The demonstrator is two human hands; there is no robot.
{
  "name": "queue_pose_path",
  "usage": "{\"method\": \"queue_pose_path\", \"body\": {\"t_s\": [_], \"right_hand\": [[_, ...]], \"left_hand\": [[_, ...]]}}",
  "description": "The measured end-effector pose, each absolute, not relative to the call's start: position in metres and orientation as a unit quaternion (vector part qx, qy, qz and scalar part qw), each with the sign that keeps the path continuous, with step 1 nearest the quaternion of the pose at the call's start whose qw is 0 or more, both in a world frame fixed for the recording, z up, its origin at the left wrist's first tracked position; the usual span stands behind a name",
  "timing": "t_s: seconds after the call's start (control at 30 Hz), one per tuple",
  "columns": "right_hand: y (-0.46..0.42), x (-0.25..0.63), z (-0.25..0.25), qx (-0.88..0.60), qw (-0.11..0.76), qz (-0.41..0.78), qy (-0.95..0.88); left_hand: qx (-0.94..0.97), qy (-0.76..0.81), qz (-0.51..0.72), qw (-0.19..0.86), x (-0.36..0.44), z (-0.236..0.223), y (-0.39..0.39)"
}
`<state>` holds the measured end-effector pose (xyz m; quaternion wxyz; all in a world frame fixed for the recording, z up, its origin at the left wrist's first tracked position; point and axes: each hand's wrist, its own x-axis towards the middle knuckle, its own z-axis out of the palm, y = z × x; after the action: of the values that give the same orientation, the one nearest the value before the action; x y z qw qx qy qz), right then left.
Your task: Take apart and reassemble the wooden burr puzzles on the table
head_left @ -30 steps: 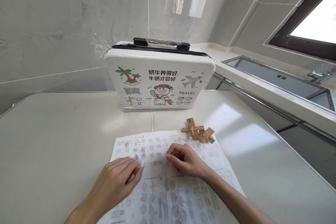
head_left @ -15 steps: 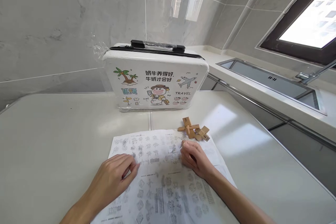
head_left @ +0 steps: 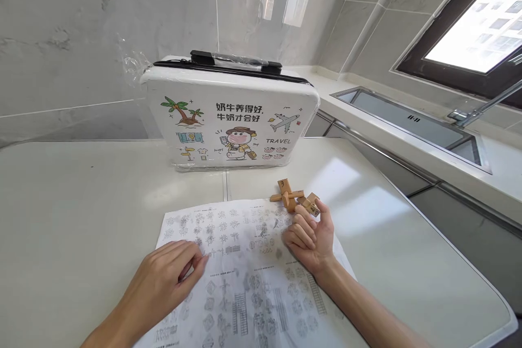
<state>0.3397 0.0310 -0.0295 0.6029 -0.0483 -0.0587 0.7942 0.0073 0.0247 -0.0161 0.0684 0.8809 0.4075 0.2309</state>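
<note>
A large white sheet (head_left: pixel 228 283) printed with rows of small diagrams lies under both hands. On its left part rests my left hand (head_left: pixel 171 272), back up, fingers curled together and thumb close to the forefinger; nothing shows in it. My right hand (head_left: pixel 310 239) is turned palm up over the sheet's upper right, fingers half curled, thumb stretched apart, nothing in the palm. Just behind it are a crossed wooden puzzle (head_left: pixel 287 196) and numbered, notched wooden pieces (head_left: pixel 310 203), partly hidden by my fingers. Whether the fingertips touch the pieces, I cannot tell.
A white plastic-wrapped case (head_left: pixel 232 114) with cartoon prints and a black handle (head_left: pixel 236 61) stands at the back of the white table (head_left: pixel 81 217). Beyond the table, on the right, are a counter with a sink (head_left: pixel 399 119), a faucet (head_left: pixel 460 116) and a window (head_left: pixel 477 27).
My right hand has moved right and toward the wooden pieces, turning from a curled, thumb-up pose to palm up. My left hand stays on the sheet. The view has shifted slightly.
</note>
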Motion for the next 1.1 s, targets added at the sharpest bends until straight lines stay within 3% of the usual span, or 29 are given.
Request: {"method": "queue_pose_path", "body": {"t_s": [0.2, 0.4, 0.77, 0.93, 1.1], "right_hand": [[0.036, 0.344, -0.033, -0.032, 0.620, 0.780, -0.077], [0.038, 0.348, -0.040, -0.121, 0.657, 0.739, -0.081], [0.031, 0.343, -0.026, -0.184, 0.638, 0.733, -0.149], [0.019, 0.326, -0.013, -0.208, 0.580, 0.740, -0.272], [0.007, 0.310, -0.019, -0.162, 0.412, 0.822, -0.358]], "left_hand": [[0.883, 0.405, 0.232, 0.058, 0.008, -0.015, 0.025], [0.883, 0.403, 0.235, 0.053, 0.008, -0.014, 0.024], [0.885, 0.398, 0.233, 0.063, 0.010, -0.012, 0.023], [0.887, 0.391, 0.241, 0.049, 0.012, -0.008, 0.022], [0.882, 0.391, 0.259, 0.057, 0.014, -0.004, 0.019]]}}
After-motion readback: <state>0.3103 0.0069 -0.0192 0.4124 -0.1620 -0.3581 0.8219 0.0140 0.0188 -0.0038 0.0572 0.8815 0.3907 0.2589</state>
